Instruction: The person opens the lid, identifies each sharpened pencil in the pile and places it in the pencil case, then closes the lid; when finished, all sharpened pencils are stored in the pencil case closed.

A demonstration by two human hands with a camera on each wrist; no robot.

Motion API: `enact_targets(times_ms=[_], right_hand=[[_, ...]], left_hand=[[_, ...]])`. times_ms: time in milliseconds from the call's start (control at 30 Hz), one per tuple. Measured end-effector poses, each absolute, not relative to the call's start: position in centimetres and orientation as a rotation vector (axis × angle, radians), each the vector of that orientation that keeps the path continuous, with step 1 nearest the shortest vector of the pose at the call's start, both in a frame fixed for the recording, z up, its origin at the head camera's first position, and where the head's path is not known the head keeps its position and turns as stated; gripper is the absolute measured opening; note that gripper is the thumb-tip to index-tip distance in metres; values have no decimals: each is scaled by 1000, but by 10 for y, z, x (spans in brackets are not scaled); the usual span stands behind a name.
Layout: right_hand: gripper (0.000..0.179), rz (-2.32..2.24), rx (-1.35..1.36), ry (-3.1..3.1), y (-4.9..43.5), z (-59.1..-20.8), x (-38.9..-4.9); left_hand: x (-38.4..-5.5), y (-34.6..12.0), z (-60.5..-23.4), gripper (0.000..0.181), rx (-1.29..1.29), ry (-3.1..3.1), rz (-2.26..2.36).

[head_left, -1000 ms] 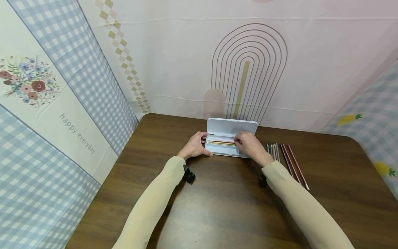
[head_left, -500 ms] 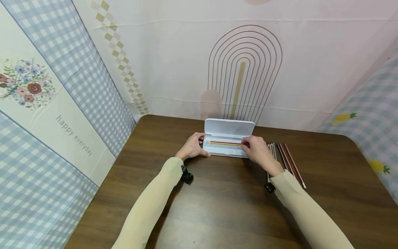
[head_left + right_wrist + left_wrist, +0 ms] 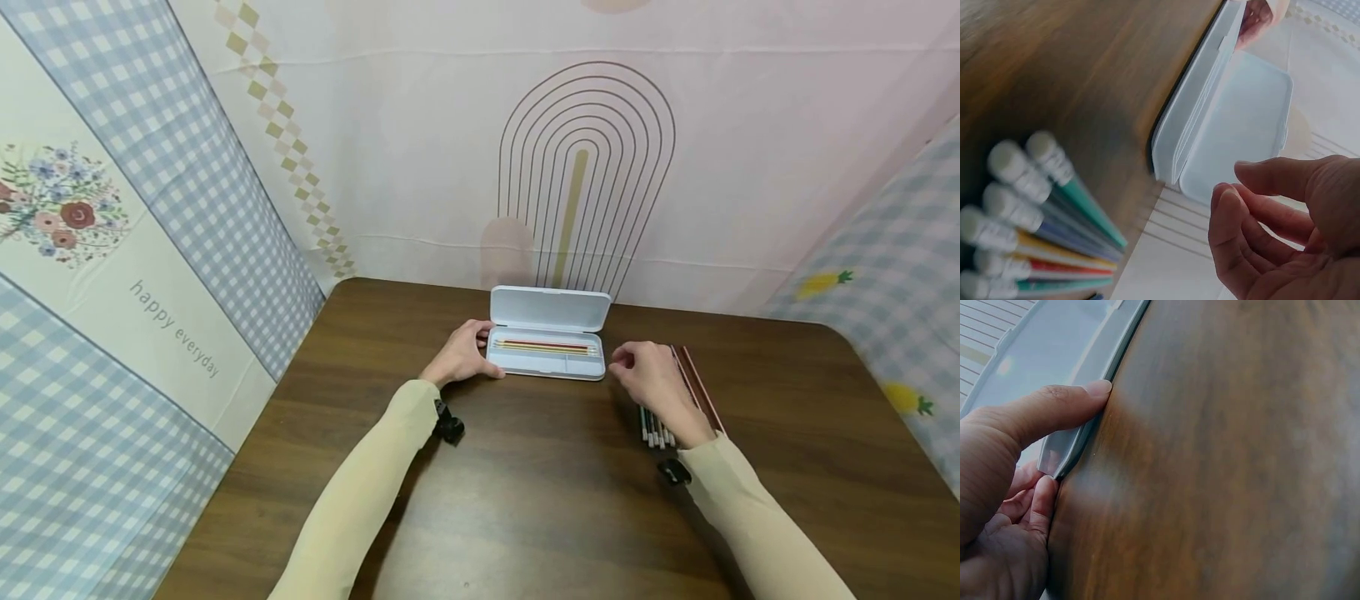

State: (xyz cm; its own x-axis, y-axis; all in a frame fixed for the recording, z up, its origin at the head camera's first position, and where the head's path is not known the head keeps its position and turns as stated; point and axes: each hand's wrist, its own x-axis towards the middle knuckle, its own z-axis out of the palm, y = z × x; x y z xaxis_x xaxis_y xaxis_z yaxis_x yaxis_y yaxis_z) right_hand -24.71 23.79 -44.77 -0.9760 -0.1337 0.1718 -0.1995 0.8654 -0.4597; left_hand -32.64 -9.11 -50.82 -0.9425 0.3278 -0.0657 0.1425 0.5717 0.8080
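Note:
A pale blue pencil case (image 3: 551, 308) stands open near the back of the table, its lid raised. Several pencils (image 3: 546, 347), red and yellow among them, lie lengthwise in its tray. My left hand (image 3: 459, 353) holds the case's left end; in the left wrist view the thumb (image 3: 1063, 409) presses along the front edge. Just right of the case hovers my right hand (image 3: 651, 379), fingers loosely curled around nothing. Beneath it are several loose pencils (image 3: 657, 430). Their white eraser ends (image 3: 1007, 159) show close up in the right wrist view.
Farther right, partly behind the right hand, dark red pencils (image 3: 701, 385) lie on the brown wooden table (image 3: 525, 483). A patterned cloth (image 3: 420, 150) hangs behind the table's back edge. Checkered cloth (image 3: 82, 467) hangs on the left side.
My right hand has let go of the pencils in the case and moved right, out over the loose pencils. The left hand keeps its hold on the case.

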Motion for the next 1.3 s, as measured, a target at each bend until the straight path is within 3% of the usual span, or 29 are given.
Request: enact_targets(times_ms=[967,1300], right_hand=[[15,733,-69,-3056,299,-478,-243],[27,752,-111,-3117,299,-473,-234]], left_hand=[[-326,-91,-507,98,386,2593,1295],[-326,-91,-508,97,392,2595,1295]])
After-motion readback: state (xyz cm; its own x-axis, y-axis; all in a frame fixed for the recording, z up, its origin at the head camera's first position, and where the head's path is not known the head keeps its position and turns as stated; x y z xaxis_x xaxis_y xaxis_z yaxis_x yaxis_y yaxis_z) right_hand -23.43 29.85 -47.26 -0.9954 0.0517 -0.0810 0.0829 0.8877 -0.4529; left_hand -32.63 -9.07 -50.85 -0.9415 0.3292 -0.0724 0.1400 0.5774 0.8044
